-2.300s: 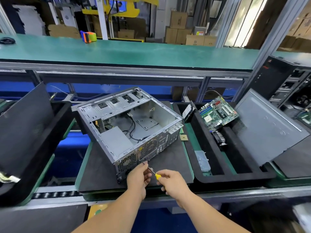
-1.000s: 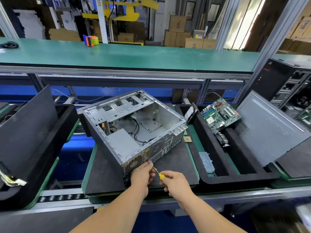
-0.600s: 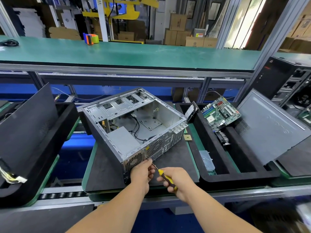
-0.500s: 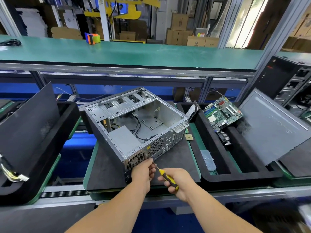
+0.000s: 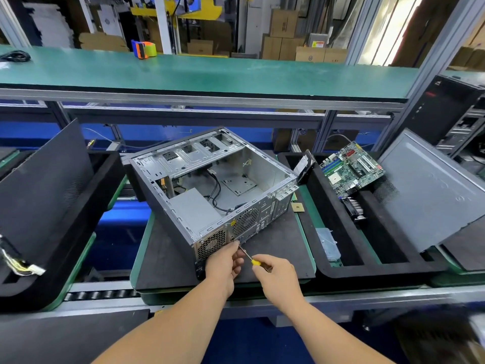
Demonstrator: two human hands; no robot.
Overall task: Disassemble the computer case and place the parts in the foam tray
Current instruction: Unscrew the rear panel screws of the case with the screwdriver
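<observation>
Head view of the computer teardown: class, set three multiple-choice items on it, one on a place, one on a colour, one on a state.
1. Where is the motherboard?
A. inside the case
B. leaning in the foam tray
C. on the upper shelf

2. The screwdriver handle is
A. yellow
B. red
C. blue

3. The computer case is
A. closed
B. open on top
C. upside down in the tray

Answers:
1 B, it leans in the tray right of the case.
2 A, yellow shows above the right hand.
3 B, cables show inside.
</observation>
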